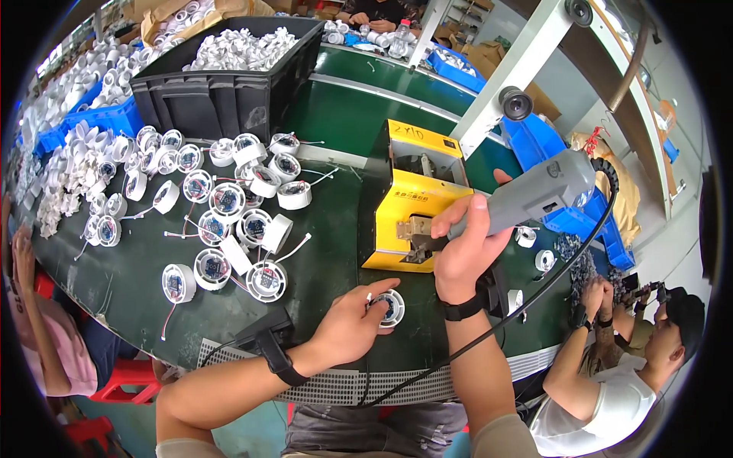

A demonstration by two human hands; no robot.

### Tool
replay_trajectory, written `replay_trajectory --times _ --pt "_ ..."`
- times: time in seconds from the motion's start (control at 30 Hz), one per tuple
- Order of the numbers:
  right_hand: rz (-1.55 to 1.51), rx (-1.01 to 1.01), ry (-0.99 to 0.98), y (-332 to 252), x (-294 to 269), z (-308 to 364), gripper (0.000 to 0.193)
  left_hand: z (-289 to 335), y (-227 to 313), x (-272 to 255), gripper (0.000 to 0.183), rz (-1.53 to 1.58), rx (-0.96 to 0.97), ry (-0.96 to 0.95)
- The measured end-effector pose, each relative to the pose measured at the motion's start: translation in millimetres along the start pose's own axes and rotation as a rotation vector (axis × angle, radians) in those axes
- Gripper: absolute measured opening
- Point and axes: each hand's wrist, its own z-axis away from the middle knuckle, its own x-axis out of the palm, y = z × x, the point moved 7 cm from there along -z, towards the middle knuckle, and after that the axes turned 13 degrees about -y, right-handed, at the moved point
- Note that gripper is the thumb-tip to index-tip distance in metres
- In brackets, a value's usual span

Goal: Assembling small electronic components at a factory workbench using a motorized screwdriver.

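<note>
My right hand [467,256] is wrapped round a grey electric screwdriver [544,189] held almost level, its black cable looping down to the right. The front of the screwdriver reaches the metal outlet [414,229] of a yellow screw feeder [412,197]; the fingers hide the exact contact. Close to the table's front edge, my left hand [347,327] grips a round white plastic housing [396,308] with a circuit board inside. A small white piece, perhaps a wire connector, shows by its fingers. Left of the feeder lie several similar white housings [227,200] with boards and wires.
A black crate [206,99] heaped with white parts stands at the back left, near a blue bin [114,116]. More blue bins [561,217] are to the right. A white post [508,76] rises behind the feeder. Other people sit left, right [611,397] and across.
</note>
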Motion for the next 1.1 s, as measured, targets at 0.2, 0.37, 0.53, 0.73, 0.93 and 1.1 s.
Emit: replay_trajectory --times 0.2,0.37,0.53,0.73,0.93,1.1 --pt "-0.010 0.056 0.006 8 0 2 0.040 1 -1 1 0.038 0.028 -0.018 0.010" --pt "-0.041 0.065 -0.040 7 -1 4 0.041 -1 -6 -3 0.038 0.142 -0.051 0.089" --pt "-0.230 0.148 -0.078 -6 1 40 0.051 -2 0 -3 0.035 0.074 -0.032 0.052" --pt "-0.222 0.109 -0.179 -13 15 66 0.054 -2 0 -1 0.033 0.055 -0.004 0.056" --pt "-0.278 0.165 -0.186 -6 19 73 0.054 0 1 -2 0.032 0.071 0.006 0.087" --pt "-0.306 0.185 -0.219 0 22 74 0.049 2 6 -2 0.031 0.016 -0.010 0.109"
